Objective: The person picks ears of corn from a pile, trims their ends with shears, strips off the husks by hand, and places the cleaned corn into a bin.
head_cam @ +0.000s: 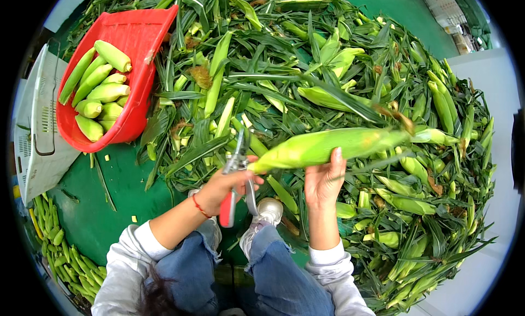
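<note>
My right hand (pixel 325 180) holds a large green ear of corn in its husk (pixel 328 148) from below, around its middle. The ear lies almost level, its brown silk (pixel 400 116) to the right and its stalk end to the left. In my left hand (pixel 223 189) is a pair of pruning shears (pixel 228 211) with red and grey handles, blades pointing up. The stalk end of the ear meets the fingers of that hand, beside the shears; whether the fingers grip it cannot be told.
A red plastic scoop-shaped basket (pixel 147 55) at upper left holds several trimmed ears (pixel 107 92). Beside it stands a white plastic crate (pixel 39 123). A big heap of corn ears and leaves (pixel 262 70) spreads ahead and right. More ears (pixel 67 258) lie piled at lower left on the green floor (pixel 106 193).
</note>
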Tool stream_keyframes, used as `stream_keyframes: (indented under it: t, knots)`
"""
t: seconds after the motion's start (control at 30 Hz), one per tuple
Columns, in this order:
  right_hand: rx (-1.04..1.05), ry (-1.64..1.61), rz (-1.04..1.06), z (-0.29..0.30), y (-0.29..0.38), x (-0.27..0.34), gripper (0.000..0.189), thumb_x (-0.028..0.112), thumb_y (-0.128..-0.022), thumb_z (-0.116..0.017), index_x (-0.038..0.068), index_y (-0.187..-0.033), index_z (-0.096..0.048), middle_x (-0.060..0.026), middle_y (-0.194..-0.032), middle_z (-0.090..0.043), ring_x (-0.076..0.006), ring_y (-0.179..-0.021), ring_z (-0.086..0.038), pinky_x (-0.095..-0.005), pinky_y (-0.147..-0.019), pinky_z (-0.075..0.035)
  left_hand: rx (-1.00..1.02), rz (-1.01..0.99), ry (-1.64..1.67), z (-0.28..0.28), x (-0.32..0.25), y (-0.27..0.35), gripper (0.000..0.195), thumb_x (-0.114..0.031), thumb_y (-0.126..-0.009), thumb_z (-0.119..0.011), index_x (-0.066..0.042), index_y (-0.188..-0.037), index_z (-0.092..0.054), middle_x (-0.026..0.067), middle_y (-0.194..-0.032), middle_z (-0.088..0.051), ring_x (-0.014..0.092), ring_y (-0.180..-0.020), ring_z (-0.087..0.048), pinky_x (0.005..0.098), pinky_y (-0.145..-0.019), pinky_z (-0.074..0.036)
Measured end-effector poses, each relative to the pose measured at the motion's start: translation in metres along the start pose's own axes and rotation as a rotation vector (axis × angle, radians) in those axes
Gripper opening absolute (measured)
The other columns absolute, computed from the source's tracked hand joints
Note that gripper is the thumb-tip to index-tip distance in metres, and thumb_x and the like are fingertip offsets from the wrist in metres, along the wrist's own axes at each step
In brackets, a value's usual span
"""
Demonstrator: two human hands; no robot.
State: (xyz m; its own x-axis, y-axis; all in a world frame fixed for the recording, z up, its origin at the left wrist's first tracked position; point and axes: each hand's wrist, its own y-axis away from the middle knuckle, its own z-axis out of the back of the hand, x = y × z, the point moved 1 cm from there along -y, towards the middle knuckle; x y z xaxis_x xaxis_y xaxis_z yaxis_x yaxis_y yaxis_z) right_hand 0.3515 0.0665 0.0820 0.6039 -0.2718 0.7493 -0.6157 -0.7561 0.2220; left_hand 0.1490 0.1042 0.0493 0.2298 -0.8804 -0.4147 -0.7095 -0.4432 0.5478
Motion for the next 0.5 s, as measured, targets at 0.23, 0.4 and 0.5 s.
stream_keyframes:
  t: [0.23, 0.4, 0.5]
  knots:
    - [-0.074, 0.136, 0.163, 0.008, -0.014, -0.015, 0.051, 0.011, -0.083, -0.061, 0.012, -0.127, -0.035, -0.0115, -0.12, -0.049, -0.026, -0.111, -0.048, -0.044, -0.096, -0.039, 0.185, 0.261, 0.204, 0.009, 0.03, 0.019, 0.061, -0.013, -0.081, -0.05, -0.017, -0.138, -0.027, 0.0097, -0.123, -0.048, 0.028, -0.12, -0.042, 0.0514, -0.101, -0.028]
    - [-0.138, 0.157, 0.179, 0.011, -0.003, -0.019, 0.058, 0.01, -0.081, -0.062, 0.01, -0.129, -0.03, -0.0153, -0.125, -0.043, -0.0303, -0.113, -0.047, -0.0475, -0.097, -0.039, 0.211, 0.308, 0.181, 0.011, 0.027, 0.016, 0.069, -0.006, -0.082, -0.048, -0.017, -0.141, -0.015, 0.0098, -0.123, -0.047, 0.024, -0.117, -0.045, 0.0482, -0.101, -0.031]
    - [-0.125, 0.143, 0.172, 0.007, 0.005, -0.027, 0.057, 0.012, -0.081, -0.061, 0.01, -0.129, -0.03, -0.0165, -0.127, -0.041, -0.0323, -0.116, -0.045, -0.0489, -0.098, -0.038, 0.169, 0.314, 0.141, 0.018, 0.022, 0.02, 0.07, -0.006, -0.082, -0.049, -0.016, -0.142, -0.015, 0.0088, -0.123, -0.047, 0.023, -0.117, -0.045, 0.0461, -0.1, -0.032]
